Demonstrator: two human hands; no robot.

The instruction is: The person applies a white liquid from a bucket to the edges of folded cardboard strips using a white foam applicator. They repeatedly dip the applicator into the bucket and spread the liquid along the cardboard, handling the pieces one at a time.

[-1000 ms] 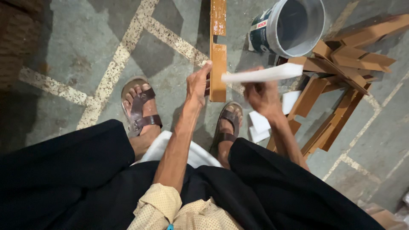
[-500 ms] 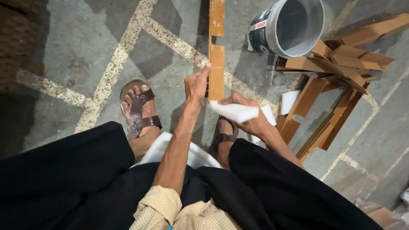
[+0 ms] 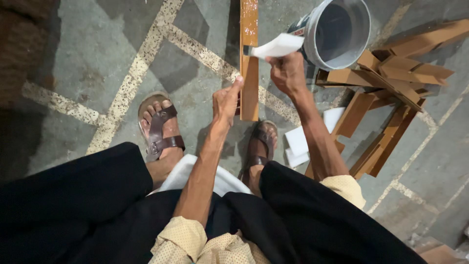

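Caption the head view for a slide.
Seated person's left hand steadies a wooden strip; right hand presses a white pad on it.

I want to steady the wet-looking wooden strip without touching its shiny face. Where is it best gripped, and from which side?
Probably at the near end of the wooden strip, pinching its narrow side edges, coming from the left, as the left hand does. Its top face looks glossy farther up, where the right hand presses a white pad, and that side is crowded by the bucket.
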